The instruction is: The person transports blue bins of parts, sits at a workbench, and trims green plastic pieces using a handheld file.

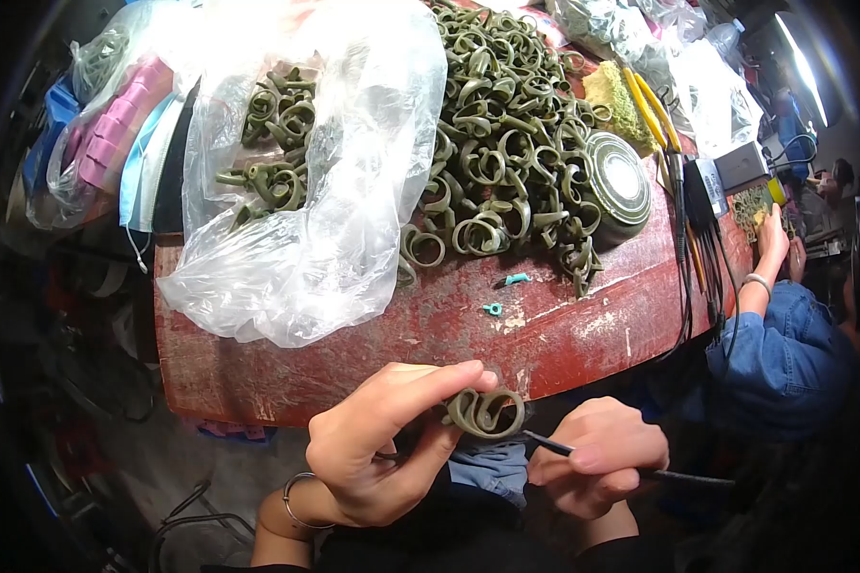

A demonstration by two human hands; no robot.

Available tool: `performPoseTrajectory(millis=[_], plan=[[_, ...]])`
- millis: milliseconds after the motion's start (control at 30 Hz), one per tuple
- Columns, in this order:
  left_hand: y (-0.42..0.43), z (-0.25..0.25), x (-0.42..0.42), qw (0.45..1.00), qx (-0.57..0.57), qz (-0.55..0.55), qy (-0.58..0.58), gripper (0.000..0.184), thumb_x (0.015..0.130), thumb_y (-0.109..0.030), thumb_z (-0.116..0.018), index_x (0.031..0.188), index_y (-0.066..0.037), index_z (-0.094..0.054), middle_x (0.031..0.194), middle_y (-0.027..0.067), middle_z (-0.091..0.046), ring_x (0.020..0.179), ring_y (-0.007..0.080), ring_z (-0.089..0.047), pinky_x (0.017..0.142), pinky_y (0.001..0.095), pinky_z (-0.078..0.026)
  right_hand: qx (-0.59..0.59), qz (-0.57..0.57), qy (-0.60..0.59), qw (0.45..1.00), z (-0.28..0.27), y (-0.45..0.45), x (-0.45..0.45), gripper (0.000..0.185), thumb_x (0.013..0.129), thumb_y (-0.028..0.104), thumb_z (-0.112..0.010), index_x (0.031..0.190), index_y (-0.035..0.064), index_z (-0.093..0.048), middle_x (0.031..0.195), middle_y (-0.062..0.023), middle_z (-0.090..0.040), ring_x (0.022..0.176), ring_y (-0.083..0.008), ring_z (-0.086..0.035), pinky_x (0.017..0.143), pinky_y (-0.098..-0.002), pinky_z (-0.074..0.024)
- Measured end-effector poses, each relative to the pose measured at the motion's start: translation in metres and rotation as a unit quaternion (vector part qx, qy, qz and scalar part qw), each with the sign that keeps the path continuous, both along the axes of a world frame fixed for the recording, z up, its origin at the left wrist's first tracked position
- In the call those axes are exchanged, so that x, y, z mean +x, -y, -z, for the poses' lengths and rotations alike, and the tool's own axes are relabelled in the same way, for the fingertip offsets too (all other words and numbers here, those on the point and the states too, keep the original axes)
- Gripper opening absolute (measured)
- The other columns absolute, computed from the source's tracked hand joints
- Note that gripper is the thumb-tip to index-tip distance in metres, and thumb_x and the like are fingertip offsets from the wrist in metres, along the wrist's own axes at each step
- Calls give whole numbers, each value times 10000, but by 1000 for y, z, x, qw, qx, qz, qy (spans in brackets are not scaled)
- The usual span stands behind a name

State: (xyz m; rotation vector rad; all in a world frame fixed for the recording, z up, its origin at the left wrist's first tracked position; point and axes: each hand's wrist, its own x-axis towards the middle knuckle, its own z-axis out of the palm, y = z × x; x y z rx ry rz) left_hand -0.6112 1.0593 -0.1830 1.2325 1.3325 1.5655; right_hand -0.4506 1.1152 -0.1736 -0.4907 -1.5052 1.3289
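Observation:
Just off the table's near edge, my left hand [382, 444] pinches an olive-green ring [487, 430] between thumb and fingers, with its curled band facing right. My right hand [602, 454] grips a thin dark pen-like tool [554, 445]. Its pointed tip is close to the ring's right side; whether it touches I cannot tell. Beyond my hands, a large heap of similar green rings [506, 143] covers the back middle of the table. More rings [282, 115] lie within a clear plastic bag [354, 201] on the left.
The worn red table [430, 329] holds two small teal pieces [516, 279], a round green disc [619, 181], a yellow sponge [613, 100] and yellow-handled pliers [652, 107]. Dark cords [702, 229] hang over the right edge. Another person's hand [772, 239] works at far right.

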Motion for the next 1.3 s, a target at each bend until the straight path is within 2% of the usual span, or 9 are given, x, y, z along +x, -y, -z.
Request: performPoseTrajectory(millis=[67, 167, 200, 500, 600, 833, 1100, 1233, 1300], plan=[[-2, 2, -1, 1000, 15, 10, -23, 409, 666, 168, -577, 1060, 56, -567, 942, 151, -617, 810, 199, -614, 681, 264, -494, -36, 10, -17, 999, -3, -1, -2, 318, 845, 300, -569, 834, -14, -623, 596, -105, -620, 484, -195, -609, 449, -270, -492], [-4, 2, -1, 998, 17, 22, -49, 404, 665, 168, -573, 1044, 30, -595, 930, 150, -615, 799, 203, -615, 686, 262, -494, 68, -12, 75, 995, -9, -15, -10, 334, 890, 338, -472, 841, 8, -480, 466, -74, -554, 362, -142, -541, 335, -227, -431], [-5, 2, -2, 998, 17, 25, -60, 403, 666, 168, -572, 1040, 19, -603, 929, 149, -613, 795, 204, -616, 687, 261, -495, 51, -24, 69, 996, -11, -18, -13, 337, 870, 323, -520, 791, -4, -529, 470, -78, -558, 369, -152, -550, 339, -228, -438], [-4, -3, -4, 996, 6, 25, -84, 395, 657, 168, -567, 1007, -5, -629, 912, 132, -606, 776, 198, -614, 673, 257, -492, 21, -89, 91, 992, -11, -21, -17, 366, 839, 330, -570, 699, -9, -575, 471, -55, -552, 354, -140, -528, 332, -218, -401], [-3, -5, -6, 996, 2, 37, -86, 396, 651, 169, -566, 1000, -5, -630, 902, 129, -604, 769, 196, -614, 668, 255, -491, -49, -80, 85, 992, -10, -16, -10, 207, 738, 171, -687, 859, 8, -647, 570, -80, -582, 454, -180, -538, 425, -273, -391], [-4, -8, 2, 1000, -24, 3, -21, 349, 579, 172, -518, 857, 6, -650, 809, 127, -626, 735, 196, -618, 657, 265, -489, 3, -46, 100, 994, -9, -17, -15, 196, 748, 145, -674, 876, -1, -641, 599, -77, -597, 473, -176, -545, 433, -272, -403], [-5, -9, 0, 999, -25, 21, -31, 318, 588, 163, -547, 849, 11, -647, 802, 126, -624, 738, 196, -617, 651, 267, -491, 19, -104, 58, 993, -7, -16, -9, 199, 762, 150, -659, 875, -13, -648, 577, -85, -584, 466, -174, -543, 429, -262, -404], [-4, -7, 2, 998, -46, 25, 18, 281, 612, 144, -582, 848, 8, -650, 798, 127, -628, 739, 200, -622, 651, 263, -495, 28, -29, 87, 995, -6, -12, -11, 199, 768, 140, -659, 868, -30, -632, 592, -85, -597, 470, -167, -552, 426, -253, -403], [-3, -2, -1, 997, -30, 65, 35, 327, 651, 151, -563, 934, 6, -638, 884, 125, -627, 773, 184, -620, 665, 250, -491, 8, -15, 83, 996, -6, -10, -11, 203, 781, 168, -652, 850, -23, -633, 600, -88, -603, 474, -167, -559, 429, -253, -405]])
